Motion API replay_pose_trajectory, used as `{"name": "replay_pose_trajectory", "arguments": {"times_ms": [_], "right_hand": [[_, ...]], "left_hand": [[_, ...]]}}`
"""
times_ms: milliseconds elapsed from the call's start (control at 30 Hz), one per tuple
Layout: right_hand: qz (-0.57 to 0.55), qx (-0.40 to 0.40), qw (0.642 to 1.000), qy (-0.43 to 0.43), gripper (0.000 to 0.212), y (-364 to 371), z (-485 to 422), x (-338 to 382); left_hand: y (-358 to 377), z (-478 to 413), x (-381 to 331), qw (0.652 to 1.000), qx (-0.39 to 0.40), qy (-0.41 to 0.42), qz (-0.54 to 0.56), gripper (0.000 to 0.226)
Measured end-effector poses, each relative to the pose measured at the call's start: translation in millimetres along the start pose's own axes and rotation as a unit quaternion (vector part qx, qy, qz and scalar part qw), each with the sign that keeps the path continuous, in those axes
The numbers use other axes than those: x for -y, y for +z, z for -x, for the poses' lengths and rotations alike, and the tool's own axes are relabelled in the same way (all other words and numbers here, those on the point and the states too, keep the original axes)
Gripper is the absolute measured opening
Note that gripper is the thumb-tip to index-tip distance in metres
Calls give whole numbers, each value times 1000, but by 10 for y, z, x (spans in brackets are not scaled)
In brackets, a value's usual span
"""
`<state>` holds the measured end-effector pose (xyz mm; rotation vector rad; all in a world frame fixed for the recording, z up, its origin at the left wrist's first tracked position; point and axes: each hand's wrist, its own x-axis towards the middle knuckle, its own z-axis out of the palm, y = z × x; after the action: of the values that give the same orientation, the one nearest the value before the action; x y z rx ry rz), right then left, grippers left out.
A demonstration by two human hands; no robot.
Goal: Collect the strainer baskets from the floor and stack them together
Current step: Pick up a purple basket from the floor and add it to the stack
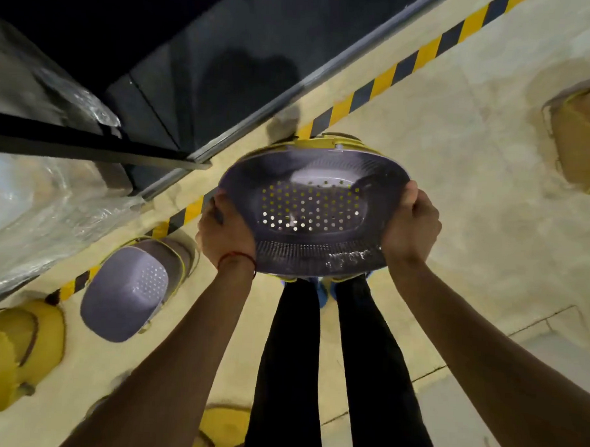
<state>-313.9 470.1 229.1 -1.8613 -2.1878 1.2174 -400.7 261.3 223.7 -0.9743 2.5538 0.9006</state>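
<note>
A purple strainer basket [312, 210] with a perforated bottom is held in front of me above the floor. A yellow basket [336, 142] shows just behind its far rim, nested under it. My left hand [227, 232] grips the purple basket's left rim and my right hand [410, 224] grips its right rim. On the floor at the left lies another purple basket [125, 292] upside down over a grey-brown one. Yellow baskets [21, 351] lie at the far left, and one more yellow basket [224, 428] sits at the bottom edge between my arms.
A yellow-and-black striped line [385, 82] runs diagonally along the foot of a dark metal unit [205, 69]. Plastic-wrapped goods [36, 207] sit at the left. A tied cardboard box [581, 136] lies at the right on the pale floor. My legs [332, 358] stand below the basket.
</note>
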Motion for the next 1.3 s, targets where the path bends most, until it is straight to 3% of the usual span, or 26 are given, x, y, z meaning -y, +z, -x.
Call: {"name": "replay_pose_trajectory", "arguments": {"times_ms": [567, 833, 1000, 1100, 1300], "right_hand": [[-8, -23, 1000, 2, 44, 1228, -1009, -402], [56, -64, 995, -49, 46, 1544, -1150, -659], [59, -4, 995, -80, 34, 1354, -1019, -653], [90, 34, 990, -107, 28, 993, -766, -549], [200, 118, 949, -211, 27, -14, -55, -179]], "left_hand": [[1404, -866, 313, 999, -6, 13, 53, 41], [1813, -989, 528, 998, -58, 26, -11, 45], [1610, -892, 593, 998, 12, 43, 33, 45], [1240, -601, 524, 996, 30, 77, -15, 55], [204, 202, 238, 975, 88, 172, -108, 49]]}}
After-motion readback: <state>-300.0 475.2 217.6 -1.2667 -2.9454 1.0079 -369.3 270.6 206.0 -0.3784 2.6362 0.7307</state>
